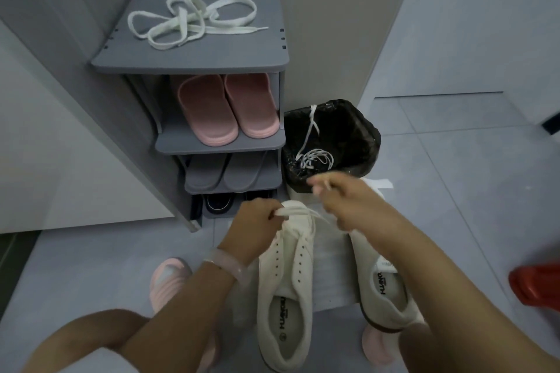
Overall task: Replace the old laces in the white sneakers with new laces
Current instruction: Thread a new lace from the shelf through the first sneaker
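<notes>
Two white sneakers lie on the floor in front of me. My left hand grips the toe end of the left sneaker, fingers curled at its lowest eyelets. My right hand, blurred, pinches a thin white lace end that runs from those eyelets. Most eyelets of that sneaker are bare. The right sneaker lies partly under my right forearm. A wide white lace lies bundled on top of the grey shoe rack. A thin white lace hangs inside the black-lined bin.
The rack holds pink slippers, grey slippers and dark shoes on lower shelves. White paper lies under the sneakers. A red object sits at the right edge. Pink slippers on my feet show below. Grey tile floor lies to the right.
</notes>
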### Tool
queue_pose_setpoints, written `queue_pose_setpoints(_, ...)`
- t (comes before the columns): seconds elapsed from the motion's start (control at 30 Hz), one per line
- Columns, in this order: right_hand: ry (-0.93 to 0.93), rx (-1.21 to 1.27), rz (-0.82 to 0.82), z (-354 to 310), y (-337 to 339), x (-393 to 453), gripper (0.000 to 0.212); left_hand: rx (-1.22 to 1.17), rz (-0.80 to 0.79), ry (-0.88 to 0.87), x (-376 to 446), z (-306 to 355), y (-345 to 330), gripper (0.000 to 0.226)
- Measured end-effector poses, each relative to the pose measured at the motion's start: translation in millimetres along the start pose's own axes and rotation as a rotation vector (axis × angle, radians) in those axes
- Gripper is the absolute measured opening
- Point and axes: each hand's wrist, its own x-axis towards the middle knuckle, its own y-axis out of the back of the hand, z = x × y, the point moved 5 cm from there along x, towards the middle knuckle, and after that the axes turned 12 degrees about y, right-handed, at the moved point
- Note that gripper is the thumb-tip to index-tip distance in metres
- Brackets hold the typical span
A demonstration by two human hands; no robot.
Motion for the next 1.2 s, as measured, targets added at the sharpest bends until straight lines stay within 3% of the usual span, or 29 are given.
queue_pose_setpoints(0.07, 0.042, -0.262, -0.203, 22.6, -24.9, 7.1, 0.028, 0.022, -0.002, -0.055, -4.2, 8.5, 4.7, 0.015)
queue_pose_setpoints(0.13, 0.027, -0.322, -0.329, 45.9, -54.6, 8.1, 0.017, 0.003, -0.006, -0.067, -11.6, 12.0, 3.1, 0.018)
queue_pose_setpoints(0.27, -0.076, -0.307, -0.129, 69.0, -59.2, 13.4, 0.026, 0.062, 0.008, 0.014, -18.2, -3.7, 7.0, 0.017)
queue_pose_setpoints(0.37, -0.017, -0.333, -0.057, 65.9, -49.5, 21.4, 0.027, 0.401, -0.327, -0.208, -32.1, -11.3, -22.7, 0.034)
queue_pose_setpoints(0.43, -0.002, -0.317, -0.066, 62.8, -53.5, 21.6, 0.024, 0.460, -0.488, -0.353, -45.6, -18.2, -45.1, 0.045)
queue_pose_setpoints(0.53, 0.000, -0.315, -0.069, 63.1, -64.6, 15.2, 0.027, 0.337, -0.491, -0.339, -45.6, -28.1, -55.5, 0.043)
queue_pose_setpoints(0.63, 0.120, -0.309, 0.000, 44.1, -66.1, 11.5, 0.029, 0.318, -0.508, -0.260, -47.2, -31.3, -58.1, 0.043)
queue_pose_setpoints(0.8, 0.404, 0.006, 0.179, -25.9, -37.4, 2.1, 0.030, 0.362, -0.552, -0.231, -41.8, -39.9, -73.1, 0.044)
queue_pose_setpoints(0.9, 0.311, 0.206, 0.132, -24.8, -38.3, -4.1, 0.031, 0.239, -0.526, -0.210, -40.5, -38.0, -70.3, 0.042)
queue_pose_setpoints(0.97, 0.199, 0.215, 0.062, -15.3, -38.2, -1.8, 0.031, -0.002, -0.415, -0.065, -33.6, -33.2, -56.5, 0.032)
queue_pose_setpoints(1.03, 0.145, -0.006, 0.011, -1.7, -34.4, 1.9, 0.029, -0.401, -0.170, 0.268, -21.3, -41.5, -30.7, 0.018)
queue_pose_setpoints(1.1, 0.109, -0.309, -0.066, 18.2, -39.0, 2.0, 0.029, -0.714, 0.095, 0.685, -15.1, -73.7, -14.5, 0.028)
queue_pose_setpoints(1.13, 0.115, -0.419, -0.114, 30.0, -46.9, 0.6, 0.030, -0.815, 0.099, 0.878, -18.1, -86.5, -16.0, 0.030)
queue_pose_setpoints(1.2, 0.153, -0.514, -0.227, 48.7, -69.9, -5.1, 0.029, -0.903, -0.090, 1.089, -25.1, -92.6, -31.5, 0.031)
